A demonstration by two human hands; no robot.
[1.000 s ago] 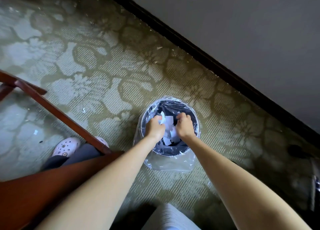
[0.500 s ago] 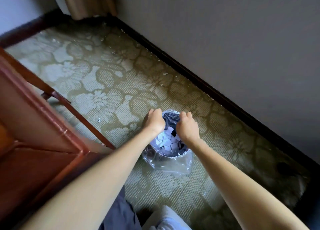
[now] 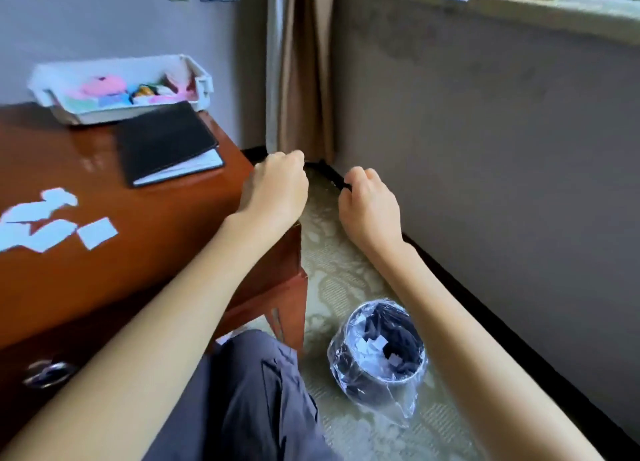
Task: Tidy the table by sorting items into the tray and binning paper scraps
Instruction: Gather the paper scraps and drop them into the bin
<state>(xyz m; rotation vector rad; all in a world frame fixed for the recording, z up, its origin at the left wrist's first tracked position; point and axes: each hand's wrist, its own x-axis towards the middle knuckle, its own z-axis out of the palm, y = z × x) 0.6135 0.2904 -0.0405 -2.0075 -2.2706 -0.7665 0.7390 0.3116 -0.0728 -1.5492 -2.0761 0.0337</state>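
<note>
A black bin [image 3: 379, 346] lined with clear plastic stands on the carpet at the lower right, with white paper scraps inside. Several white paper scraps [image 3: 52, 221] lie on the brown table [image 3: 145, 252] at the left. A white tray [image 3: 117, 86] with colourful items sits at the table's far edge. My left hand [image 3: 275, 186] hovers over the table's right corner, fingers curled and holding nothing. My right hand [image 3: 369, 206] hangs over the floor beside it, also curled and empty.
A black folder [image 3: 166, 141] lies on the table in front of the tray. A curtain [image 3: 299, 62] hangs in the corner, and a grey wall [image 3: 502, 148] runs along the right under a window sill. My leg in dark trousers [image 3: 249, 398] is below.
Both hands have lifted out of the bin, where they dropped paper scraps, and risen to table height. My view has swung up from the floor to the table.
</note>
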